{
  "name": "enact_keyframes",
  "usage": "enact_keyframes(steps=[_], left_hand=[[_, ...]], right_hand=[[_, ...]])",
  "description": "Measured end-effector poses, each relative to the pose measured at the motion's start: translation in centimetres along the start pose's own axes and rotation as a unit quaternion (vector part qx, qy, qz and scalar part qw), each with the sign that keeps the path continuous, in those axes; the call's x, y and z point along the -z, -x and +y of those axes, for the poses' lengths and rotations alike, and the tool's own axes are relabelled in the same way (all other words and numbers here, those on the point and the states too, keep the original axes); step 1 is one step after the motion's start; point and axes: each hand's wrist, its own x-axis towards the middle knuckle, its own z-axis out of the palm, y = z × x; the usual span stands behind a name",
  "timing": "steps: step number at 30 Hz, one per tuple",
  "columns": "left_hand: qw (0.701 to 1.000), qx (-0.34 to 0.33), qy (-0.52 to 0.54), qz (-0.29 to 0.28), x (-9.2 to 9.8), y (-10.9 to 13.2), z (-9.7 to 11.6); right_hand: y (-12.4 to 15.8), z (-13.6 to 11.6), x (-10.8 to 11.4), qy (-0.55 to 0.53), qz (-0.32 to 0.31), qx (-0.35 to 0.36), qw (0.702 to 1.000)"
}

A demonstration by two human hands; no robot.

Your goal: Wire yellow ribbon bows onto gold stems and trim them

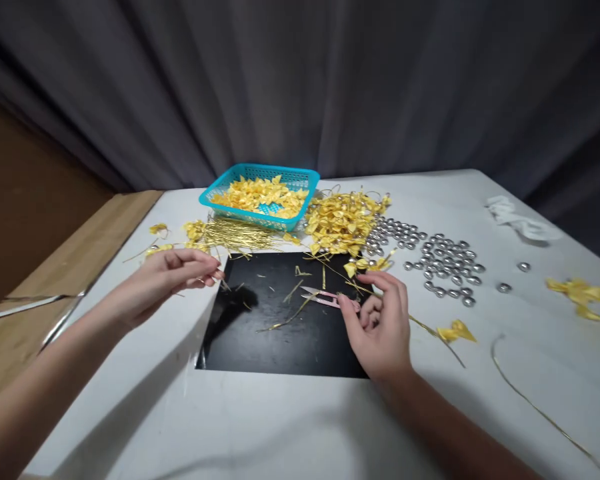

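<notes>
My left hand (pixel 173 275) is raised over the left edge of the black mat (pixel 280 350), thumb and fingers pinched together. Thin strands show near its fingertips, but what it grips is not clear. Pink-handled thread snips (pixel 325 298) lie across the mat, blades pointing left. Over their handle end is my right hand (pixel 383 323), its thumb and index finger apart and the other fingers curled. The thumb covers part of the handle; whether it touches is unclear. Cut bits of gold wire (pixel 290 321) are scattered on the mat.
Behind the mat, a blue basket (pixel 260 217) holds yellow ribbon pieces, beside a bundle of gold wires (pixel 240 234) and a heap of yellow ribbon flowers (pixel 340 223). Silver beads (pixel 450 260) spread to the right. A crumpled white piece (pixel 523 220) lies farther right.
</notes>
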Motion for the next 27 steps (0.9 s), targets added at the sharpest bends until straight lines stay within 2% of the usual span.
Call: enact_keyframes(steps=[2, 3, 4, 6, 8, 10, 13, 15, 21, 27], left_hand=[[0.996, 0.020, 0.033, -0.084, -3.0, 0.6, 0.4], [0.991, 0.036, 0.058, -0.117, -4.3, 0.8, 0.5], [0.986, 0.048, 0.077, -0.139, -5.5, 1.0, 0.6], [0.978, 0.062, 0.098, -0.173, -7.3, 1.2, 0.7], [0.974, 0.064, 0.094, -0.198, -8.6, 1.3, 0.7], [0.970, 0.067, 0.083, -0.217, -9.4, 1.3, 0.6], [0.967, 0.076, 0.076, -0.233, -10.2, 1.3, 0.3], [0.965, 0.079, 0.082, -0.238, -10.5, 1.4, 0.1], [0.962, 0.091, 0.101, -0.235, -10.5, 1.6, -0.4], [0.970, 0.093, 0.110, -0.194, -9.5, 1.2, -0.9]], right_hand=[[0.1, -0.2, 0.2, -0.008, 0.056, 0.017, 0.998], [0.2, -0.3, 0.3, -0.020, 0.052, 0.029, 0.998], [0.3, -0.5, 0.3, -0.038, 0.018, 0.040, 0.998], [0.5, -0.8, 0.4, -0.089, -0.105, 0.022, 0.990], [0.7, -1.1, 0.3, -0.138, -0.212, -0.045, 0.966], [0.8, -1.3, 0.1, -0.184, -0.282, -0.111, 0.935], [0.9, -1.4, -0.4, -0.244, -0.330, -0.173, 0.895], [0.9, -1.4, -0.6, -0.264, -0.334, -0.191, 0.885], [0.6, -1.2, -0.6, -0.255, -0.327, -0.197, 0.889], [0.5, -1.2, -0.6, -0.255, -0.322, -0.199, 0.890]])
